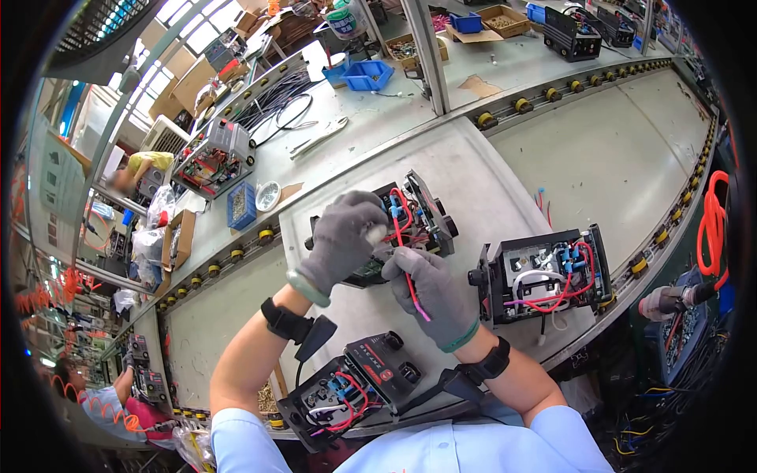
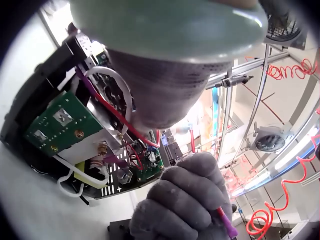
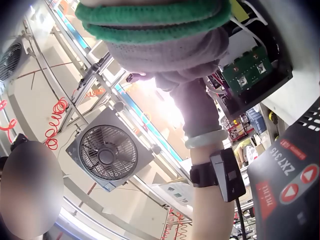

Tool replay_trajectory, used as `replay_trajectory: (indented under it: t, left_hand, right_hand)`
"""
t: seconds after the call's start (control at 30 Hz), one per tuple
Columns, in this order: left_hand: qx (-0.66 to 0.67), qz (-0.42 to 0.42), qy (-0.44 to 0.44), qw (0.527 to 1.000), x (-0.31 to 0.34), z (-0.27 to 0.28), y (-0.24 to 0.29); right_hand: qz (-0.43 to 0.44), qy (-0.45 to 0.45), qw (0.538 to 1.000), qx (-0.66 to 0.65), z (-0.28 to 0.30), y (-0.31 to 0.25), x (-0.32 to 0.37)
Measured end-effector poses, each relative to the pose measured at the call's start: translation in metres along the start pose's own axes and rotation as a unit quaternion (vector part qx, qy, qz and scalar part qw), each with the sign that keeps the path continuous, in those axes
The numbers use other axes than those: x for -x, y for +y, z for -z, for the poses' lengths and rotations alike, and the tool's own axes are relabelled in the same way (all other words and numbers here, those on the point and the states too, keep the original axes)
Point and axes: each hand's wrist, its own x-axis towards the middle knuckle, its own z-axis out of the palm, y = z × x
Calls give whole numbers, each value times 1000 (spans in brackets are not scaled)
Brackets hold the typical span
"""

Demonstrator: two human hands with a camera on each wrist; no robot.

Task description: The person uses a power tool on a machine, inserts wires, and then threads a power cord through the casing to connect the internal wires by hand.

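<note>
A welding-machine unit (image 1: 426, 217) with its cover off and wiring bare sits on the grey board in the head view. My gloved right hand (image 1: 438, 296) grips a red wire (image 1: 412, 290) with a purple end, just in front of that unit. The wire's purple end (image 2: 229, 227) sticks out below the curled fingers in the left wrist view. My gloved left hand (image 1: 347, 236) is over the unit's near left side, fingers bent, close beside the red wiring; I cannot tell whether it pinches anything. Its fingertips are hidden in the left wrist view.
Another open unit (image 1: 544, 276) stands to the right, and a third (image 1: 347, 394) lies nearest my body. The board (image 1: 489, 189) rests on a roller conveyor. Beyond it are a blue parts bin (image 1: 241, 206) and another unit (image 1: 213, 158). An orange coiled hose (image 1: 714, 229) hangs at right.
</note>
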Motion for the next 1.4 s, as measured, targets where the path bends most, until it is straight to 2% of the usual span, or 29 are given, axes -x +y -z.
replay_trajectory:
  t: [0.07, 0.1, 0.2, 0.23, 0.27, 0.33, 0.37, 0.4, 0.47, 0.53, 0.6, 0.63, 0.73, 0.8, 0.9, 0.97, 1.1, 1.3, 1.37, 1.4]
  left_hand:
    - [-46, -79, -74, 993, 9, 6, 2]
    - [9, -47, -108, 993, 14, 7, 0]
    - [-41, -77, -96, 992, 21, 8, 0]
    - [16, -78, -97, 992, 19, 11, 0]
    - [15, -77, -96, 992, 18, 10, -4]
    - [144, 94, 34, 984, 12, 7, -11]
    - [89, 140, 51, 985, 7, 10, -15]
    - [91, 141, 51, 984, 1, 13, -11]
    - [-38, 66, 48, 996, -10, 16, -6]
    - [-6, 43, 34, 998, -20, 14, -10]
    - [97, 202, -63, 972, -24, 15, -4]
    - [102, 235, -106, 961, -26, 14, -6]
    - [165, 225, -122, 952, -24, 14, -10]
    - [161, 208, -127, 956, -25, 15, -12]
    - [138, 237, -152, 950, -27, 17, -5]
    - [135, 173, -145, 965, -28, 10, -11]
    - [117, 202, -158, 959, -30, 11, 1]
    - [77, 191, -170, 964, -32, 5, -7]
    - [-47, 191, -190, 962, -36, 4, -1]
    - [-46, 193, -190, 962, -36, 5, 0]
  right_hand:
    - [-15, 3, 1000, 15, -1, -1, 1]
    - [-15, 4, 1000, 14, 0, 3, -2]
    - [-35, -11, 999, -27, 4, 20, -18]
    - [-40, 7, 999, -34, 4, 24, -23]
    - [-46, 25, 998, -41, 5, 27, -25]
    - [-45, 24, 998, -26, 7, 30, -27]
    - [-42, 24, 999, -11, 7, 31, -27]
    - [-43, 25, 999, -9, 6, 29, -27]
    - [-55, 36, 998, 25, 1, 25, -26]
    - [-51, 30, 998, 18, 0, 26, -29]
    - [-45, 24, 999, 8, 0, 28, -32]
    - [-45, 21, 999, -3, 1, 28, -33]
    - [-43, 25, 999, -18, 2, 28, -34]
    - [-42, 29, 998, -20, 3, 28, -34]
    - [-52, 33, 998, -23, 3, 28, -35]
    - [-71, 44, 996, -28, 3, 26, -35]
    - [-77, 36, 995, -46, 4, 23, -34]
    - [-91, 52, 992, -74, 5, 21, -33]
    - [-107, 62, 989, -79, 6, 19, -34]
    - [-110, 62, 989, -79, 7, 20, -34]
